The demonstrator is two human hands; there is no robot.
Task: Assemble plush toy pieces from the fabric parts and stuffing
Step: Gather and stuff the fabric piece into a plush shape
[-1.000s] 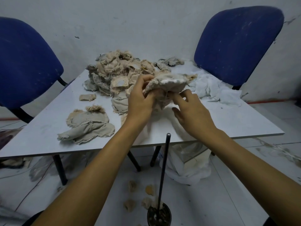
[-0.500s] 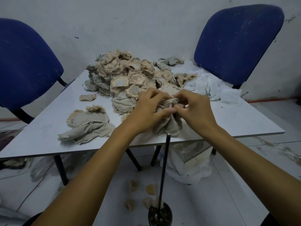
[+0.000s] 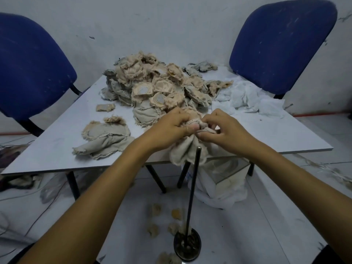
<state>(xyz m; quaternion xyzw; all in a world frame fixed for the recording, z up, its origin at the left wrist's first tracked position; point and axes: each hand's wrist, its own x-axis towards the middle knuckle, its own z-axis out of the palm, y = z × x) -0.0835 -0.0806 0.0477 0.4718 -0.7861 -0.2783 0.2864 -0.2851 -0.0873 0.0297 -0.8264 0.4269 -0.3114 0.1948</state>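
A beige fabric piece (image 3: 183, 150) hangs bunched over the near edge of the white table (image 3: 57, 147). My left hand (image 3: 168, 125) grips its gathered top from the left. My right hand (image 3: 223, 128) pinches the same top from the right, fingers curled. The tip of an upright black metal rod (image 3: 193, 185) stands just in front of the hanging fabric. A large heap of beige fabric parts (image 3: 158, 84) fills the table's far middle. Finished-looking flat pieces (image 3: 106, 138) lie at the near left. White stuffing (image 3: 247, 98) is piled at the far right.
Two blue chairs (image 3: 32, 73) (image 3: 282, 46) stand behind the table, left and right. The rod rises from a round base (image 3: 187, 245) on the floor. Small beige scraps (image 3: 155, 209) lie on the floor, and a white bag (image 3: 221, 185) sits under the table.
Both hands brought the fabric piece down from above the heap to the table's near edge and closed together on its top. It now hangs bunched behind the rod tip.
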